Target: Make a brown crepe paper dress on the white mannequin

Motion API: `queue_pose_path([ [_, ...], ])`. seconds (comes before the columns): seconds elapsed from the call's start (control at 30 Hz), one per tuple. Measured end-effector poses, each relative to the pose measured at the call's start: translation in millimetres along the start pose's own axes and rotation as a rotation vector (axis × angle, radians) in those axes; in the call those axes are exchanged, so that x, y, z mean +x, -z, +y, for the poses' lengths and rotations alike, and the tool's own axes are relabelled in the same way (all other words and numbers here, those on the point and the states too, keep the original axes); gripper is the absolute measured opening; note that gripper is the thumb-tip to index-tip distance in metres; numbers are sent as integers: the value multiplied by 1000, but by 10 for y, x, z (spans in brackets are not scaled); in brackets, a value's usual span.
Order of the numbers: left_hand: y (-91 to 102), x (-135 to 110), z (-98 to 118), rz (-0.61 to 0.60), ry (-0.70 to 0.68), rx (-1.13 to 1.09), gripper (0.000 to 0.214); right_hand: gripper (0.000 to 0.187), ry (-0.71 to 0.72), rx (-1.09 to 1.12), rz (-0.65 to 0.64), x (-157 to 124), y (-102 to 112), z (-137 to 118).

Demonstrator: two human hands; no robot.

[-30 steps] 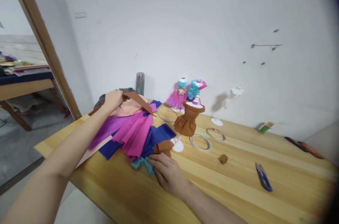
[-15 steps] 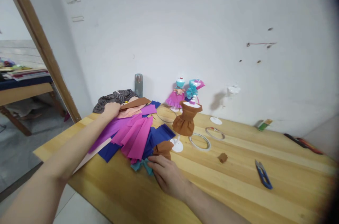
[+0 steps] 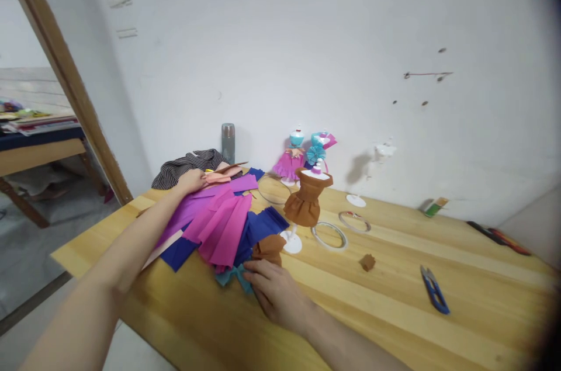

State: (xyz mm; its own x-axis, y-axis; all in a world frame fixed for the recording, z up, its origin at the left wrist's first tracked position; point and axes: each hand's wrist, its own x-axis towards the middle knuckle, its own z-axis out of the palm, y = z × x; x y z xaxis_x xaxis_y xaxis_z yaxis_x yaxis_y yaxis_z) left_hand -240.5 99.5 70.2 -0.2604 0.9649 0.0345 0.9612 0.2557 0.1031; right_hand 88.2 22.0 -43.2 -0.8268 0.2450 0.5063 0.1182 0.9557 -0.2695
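Note:
At the back left of the table my left hand (image 3: 191, 181) is closed on peach crepe paper (image 3: 218, 179). A sheet of brown crepe paper (image 3: 228, 170) sits tilted just behind it. Beneath my forearm spreads a heap of purple crepe paper (image 3: 186, 207), pleated magenta crepe paper (image 3: 225, 225) and blue crepe paper (image 3: 260, 229). My right hand (image 3: 278, 292) lies palm down at the heap's front, fingers extended against a teal paper strip (image 3: 239, 278) and a brown crumpled piece (image 3: 269, 248). Its fingertips are partly hidden.
A small dress form in a brown paper dress (image 3: 307, 198) stands mid-table, two dressed forms (image 3: 289, 163) behind it. Rightward lie wire rings (image 3: 329, 236), a brown scrap (image 3: 367, 262) and blue thread snips (image 3: 433, 290). A flask (image 3: 228, 143) and striped cloth (image 3: 188, 166) are at back left.
My left hand has shifted slightly right with the peach paper, which now looks folded over. The brown sheet behind has tipped nearly edge-on. My right hand has stayed put.

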Motion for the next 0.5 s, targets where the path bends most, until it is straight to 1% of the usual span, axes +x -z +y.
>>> queue_pose_path([
  [0.07, 129, 62, -89, 42, 29, 5, 35, 33, 4, 1, -1, 4, 9, -3],
  [0.13, 299, 109, -184, 90, 51, 14, 35, 33, -1, 14, -3, 5, 16, -3],
  [0.2, 476, 141, -261, 144, 70, 29, 28, 34, -7, 32, -2, 1, 14, 5],
  [0.3, 666, 157, -306, 248, 94, 67, 31, 35, -10, 45, 1, -11, -7, 26],
  [0.37, 691, 150, -281, 294, 92, 90, 32, 36, -6, 43, 1, -16, -20, 37],
  [0.4, 667, 144, -256, 302, 86, 99, 33, 36, -3, 42, -2, -15, -23, 39],
  [0.5, 479, 127, -157, 265, 57, 118, 29, 36, 7, 45, -7, -8, -20, 36],
])
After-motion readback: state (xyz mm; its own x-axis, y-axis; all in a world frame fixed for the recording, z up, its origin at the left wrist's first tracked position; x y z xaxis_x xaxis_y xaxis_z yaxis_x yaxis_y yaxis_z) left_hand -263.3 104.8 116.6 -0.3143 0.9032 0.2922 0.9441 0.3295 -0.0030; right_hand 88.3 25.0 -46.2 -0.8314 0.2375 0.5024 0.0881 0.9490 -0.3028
